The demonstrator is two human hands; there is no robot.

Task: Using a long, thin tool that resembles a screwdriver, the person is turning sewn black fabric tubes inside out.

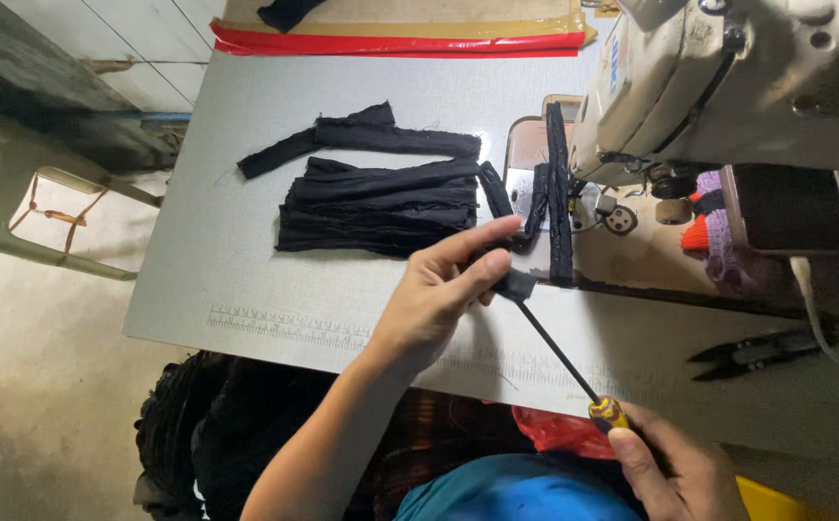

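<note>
Head view of a sewing workstation. The left hand (434, 294) reaches forward from the lower centre, forearm angled up and to the right, with thumb and fingers pinched around the end of a narrow black fabric tube (508, 280). The right hand (665, 463) sits low at the right edge of the frame, fingers closed on the yellow handle of a slim rod tool (559, 357). The tool's dark shaft runs diagonally up and to the left from the right hand and enters the fabric end gripped by the left hand, so the tube lies between the two hands, nearer the left. The tube is matte black and bunched where it is pinched; beyond the fingers it continues up toward the sewing machine (728, 87). A pile of similar black strips (376, 203) lies flat on the grey table (246, 280), beyond the left hand. Black thread snips (757, 352) rest on the table to the right.
</note>
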